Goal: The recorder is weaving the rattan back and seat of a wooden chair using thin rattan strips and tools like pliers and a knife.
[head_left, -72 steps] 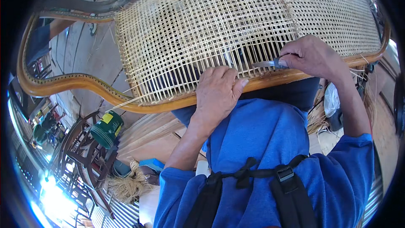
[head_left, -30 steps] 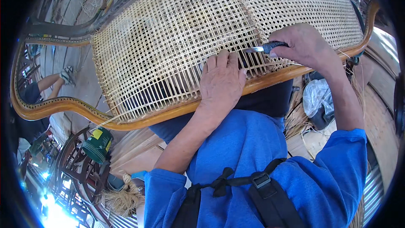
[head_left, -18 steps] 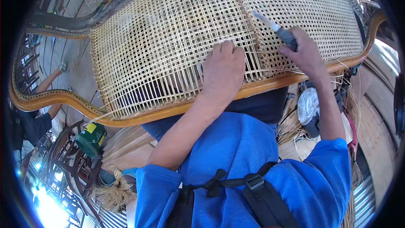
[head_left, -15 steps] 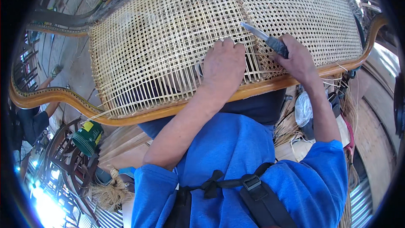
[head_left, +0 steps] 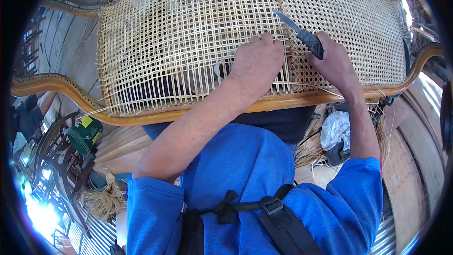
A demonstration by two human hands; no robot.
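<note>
A woven cane panel (head_left: 188, 33) stretches across a curved, varnished wooden frame (head_left: 222, 111) in front of me. Its left section is a square weave with loose upright strands near the front rail; the right section (head_left: 339, 23) is densely woven with small holes. My left hand (head_left: 258, 61) is closed over the weave near the seam, its fingertips hidden behind its back. In my right hand (head_left: 334, 63) is a knife (head_left: 302, 35), gripped by its dark wrapped handle, blade pointing up and left above the seam. Thin cane strands (head_left: 325, 89) trail along the rail below that hand.
A green bucket (head_left: 85, 136) and dark wooden chair frames (head_left: 63, 156) stand at the lower left, beside a bundle of fibre (head_left: 104, 198). At right lie a clear plastic bag (head_left: 336, 130) and wooden boards (head_left: 406, 170). Another person's dark sleeve (head_left: 29, 118) shows at far left.
The view has shifted, so the panel and frame sit higher. My left hand has moved slightly right along the weave, closer to the seam. The knife stays in my right hand.
</note>
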